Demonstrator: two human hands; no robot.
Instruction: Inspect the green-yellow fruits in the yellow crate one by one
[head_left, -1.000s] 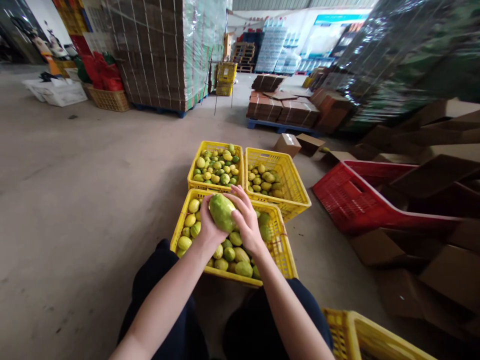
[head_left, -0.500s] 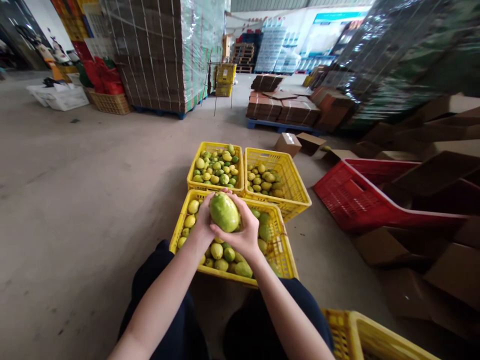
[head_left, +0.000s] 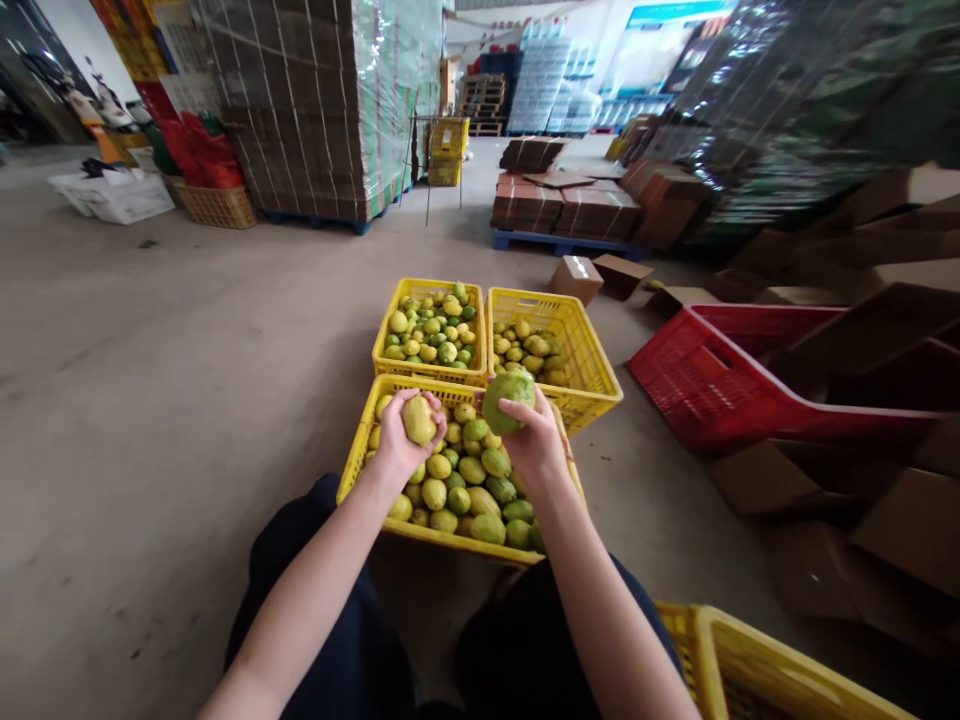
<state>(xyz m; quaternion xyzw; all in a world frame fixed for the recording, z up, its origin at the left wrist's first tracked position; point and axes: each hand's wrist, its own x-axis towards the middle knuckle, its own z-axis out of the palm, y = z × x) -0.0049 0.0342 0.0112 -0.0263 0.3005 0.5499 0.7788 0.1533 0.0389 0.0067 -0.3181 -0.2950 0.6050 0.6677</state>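
My left hand (head_left: 395,440) is closed around a small yellow lemon (head_left: 418,420), above the left side of the near yellow crate (head_left: 450,544). In my right hand (head_left: 541,440) is a larger green citrus fruit (head_left: 510,400), held over the crate's far right part, with the thumb across its front. Beneath both hands, many yellow and green lemons (head_left: 472,470) fill the near crate. My right hand and forearm hide some of the fruit on the right side.
Beyond stand two more yellow crates: a full left one (head_left: 430,372) and a partly filled right one (head_left: 589,345). A red crate (head_left: 690,375) and cardboard boxes (head_left: 772,480) lie to the right. Another yellow crate (head_left: 697,640) is at lower right. Wrapped pallet stacks (head_left: 300,110) rise behind.
Both hands were together around one large green fruit. Now they are apart: the right has moved right with a green fruit, and the left holds a smaller yellow lemon.
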